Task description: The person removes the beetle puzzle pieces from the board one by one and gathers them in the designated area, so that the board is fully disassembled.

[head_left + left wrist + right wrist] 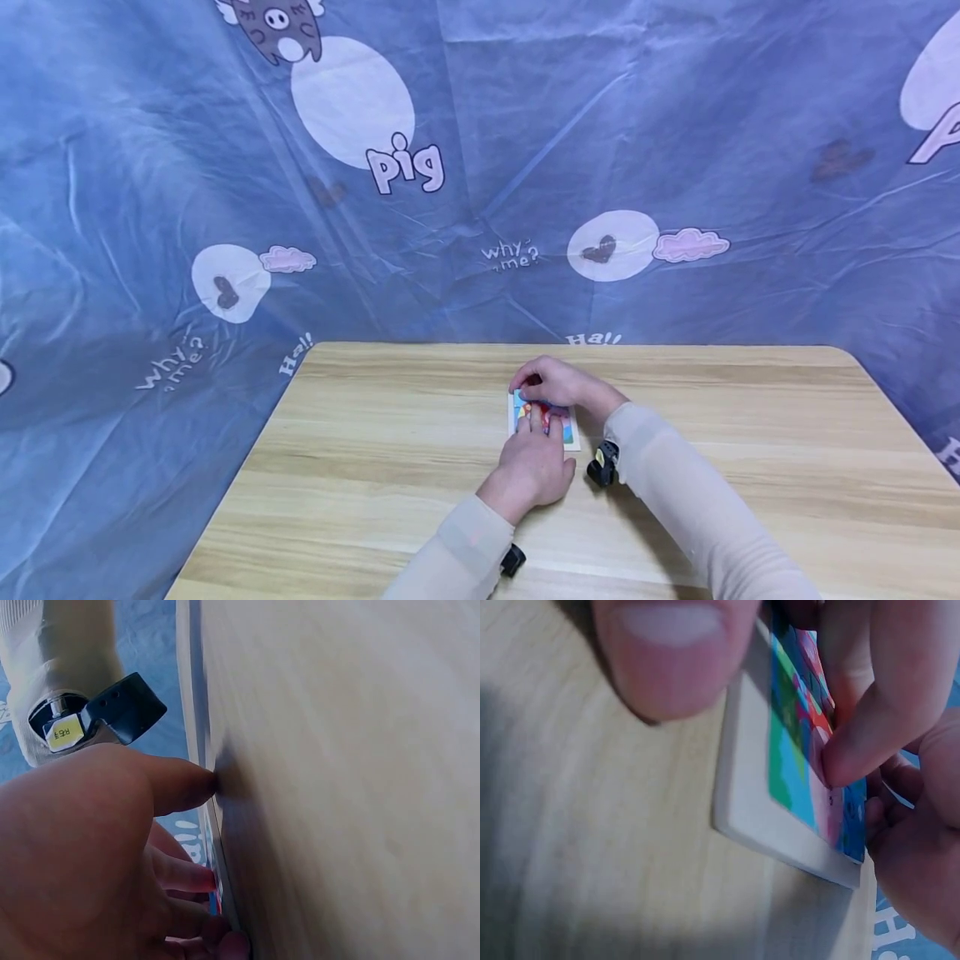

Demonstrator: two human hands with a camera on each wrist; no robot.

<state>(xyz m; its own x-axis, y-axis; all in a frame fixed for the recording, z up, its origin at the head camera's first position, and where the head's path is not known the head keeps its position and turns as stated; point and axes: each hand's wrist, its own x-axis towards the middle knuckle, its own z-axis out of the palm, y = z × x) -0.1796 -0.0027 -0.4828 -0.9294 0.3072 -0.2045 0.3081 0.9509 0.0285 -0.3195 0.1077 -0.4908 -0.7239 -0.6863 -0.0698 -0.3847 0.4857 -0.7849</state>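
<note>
A small flat picture board (574, 433) with a white border and a bright cartoon picture lies on the wooden table. My left hand (534, 467) reaches over its near side, its fingertips pressing on the picture. In the right wrist view, the left fingers (900, 697) touch the pink part of the print, and the left thumb (667, 667) stays off the board. At the far left corner, my right hand (558, 385) curls its thumb and fingers round the board's edge. Both hands hide much of the picture, and the right fingertips are partly covered.
The pale wooden table (375, 433) extends on both sides of the board. Behind it hangs a blue printed cloth (480, 183). Black wrist cameras sit on the left wrist (513, 560) and right wrist (603, 464), close to the tabletop.
</note>
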